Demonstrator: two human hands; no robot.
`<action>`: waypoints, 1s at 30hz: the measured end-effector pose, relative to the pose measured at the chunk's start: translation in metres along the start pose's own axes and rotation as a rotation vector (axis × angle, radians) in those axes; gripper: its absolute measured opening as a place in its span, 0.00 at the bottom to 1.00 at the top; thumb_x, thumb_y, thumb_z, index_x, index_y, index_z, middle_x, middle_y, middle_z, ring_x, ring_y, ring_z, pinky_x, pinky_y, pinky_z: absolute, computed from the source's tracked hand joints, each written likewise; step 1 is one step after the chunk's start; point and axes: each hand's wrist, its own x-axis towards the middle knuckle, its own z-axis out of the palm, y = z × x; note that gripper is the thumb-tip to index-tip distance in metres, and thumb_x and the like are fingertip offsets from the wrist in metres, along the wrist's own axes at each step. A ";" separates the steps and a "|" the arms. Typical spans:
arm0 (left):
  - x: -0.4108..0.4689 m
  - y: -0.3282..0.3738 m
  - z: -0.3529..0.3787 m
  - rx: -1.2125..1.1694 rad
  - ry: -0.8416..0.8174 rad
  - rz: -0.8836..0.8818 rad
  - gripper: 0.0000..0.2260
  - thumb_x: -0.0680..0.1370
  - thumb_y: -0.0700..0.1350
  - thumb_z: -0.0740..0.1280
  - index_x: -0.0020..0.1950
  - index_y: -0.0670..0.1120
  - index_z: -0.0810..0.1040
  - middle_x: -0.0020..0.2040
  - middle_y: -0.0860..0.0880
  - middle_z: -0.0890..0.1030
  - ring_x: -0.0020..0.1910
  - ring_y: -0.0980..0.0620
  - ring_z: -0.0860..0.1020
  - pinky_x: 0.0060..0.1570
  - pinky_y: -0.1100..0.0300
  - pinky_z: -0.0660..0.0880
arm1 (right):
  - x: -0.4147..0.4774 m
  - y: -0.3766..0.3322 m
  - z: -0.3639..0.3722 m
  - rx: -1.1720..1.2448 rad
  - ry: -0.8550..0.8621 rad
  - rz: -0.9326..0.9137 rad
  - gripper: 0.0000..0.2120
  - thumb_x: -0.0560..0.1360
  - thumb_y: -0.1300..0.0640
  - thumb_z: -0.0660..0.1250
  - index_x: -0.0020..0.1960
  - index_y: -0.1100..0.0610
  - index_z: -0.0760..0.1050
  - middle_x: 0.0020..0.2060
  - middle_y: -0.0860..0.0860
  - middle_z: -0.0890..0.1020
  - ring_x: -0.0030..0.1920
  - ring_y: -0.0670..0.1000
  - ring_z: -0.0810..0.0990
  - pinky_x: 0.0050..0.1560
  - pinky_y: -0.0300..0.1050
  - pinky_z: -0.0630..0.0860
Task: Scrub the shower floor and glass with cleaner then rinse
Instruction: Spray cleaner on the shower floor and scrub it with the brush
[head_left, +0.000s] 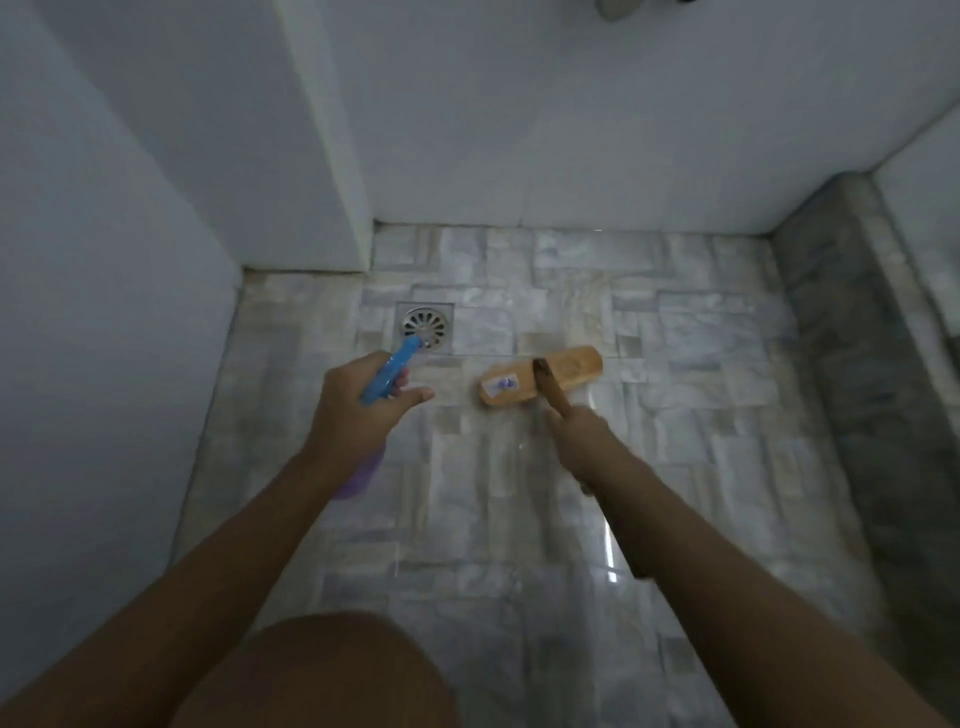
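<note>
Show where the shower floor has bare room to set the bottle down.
Bare marble floor: between the wooden scrub brush and the dark stone kerb, and along the white wall beyond the round metal drain. Crowded: the middle, left hand gripping the blue-and-purple spray bottle, right hand on the brush.

Wooden brush (571, 364) apparently on floor (675, 364); spray bottle (387, 376) aloft.

Dim, soft blur, glare streak on floor (612, 551)

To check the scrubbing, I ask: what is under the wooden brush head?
Only tiled floor shows around the brush head; its bristles and the tiles beneath are covered by its wooden back.
</note>
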 end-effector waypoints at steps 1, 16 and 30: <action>0.005 0.004 0.012 -0.013 -0.032 -0.016 0.14 0.68 0.47 0.82 0.40 0.42 0.80 0.35 0.45 0.80 0.34 0.52 0.77 0.39 0.52 0.77 | -0.011 0.027 -0.005 0.004 0.030 0.068 0.25 0.83 0.39 0.52 0.72 0.52 0.69 0.44 0.54 0.76 0.35 0.54 0.76 0.20 0.40 0.69; 0.025 0.085 0.176 -0.012 -0.433 0.135 0.10 0.70 0.49 0.80 0.42 0.47 0.82 0.34 0.55 0.80 0.33 0.60 0.77 0.37 0.63 0.74 | -0.014 0.142 -0.083 0.345 0.237 0.398 0.22 0.82 0.41 0.55 0.59 0.60 0.72 0.46 0.60 0.79 0.37 0.61 0.81 0.28 0.47 0.76; 0.033 0.142 0.278 0.083 -0.381 0.352 0.25 0.76 0.54 0.74 0.26 0.45 0.67 0.23 0.51 0.66 0.22 0.54 0.64 0.27 0.59 0.62 | -0.020 0.195 -0.134 0.320 0.208 0.434 0.21 0.84 0.44 0.53 0.61 0.60 0.73 0.48 0.62 0.80 0.40 0.61 0.82 0.38 0.51 0.79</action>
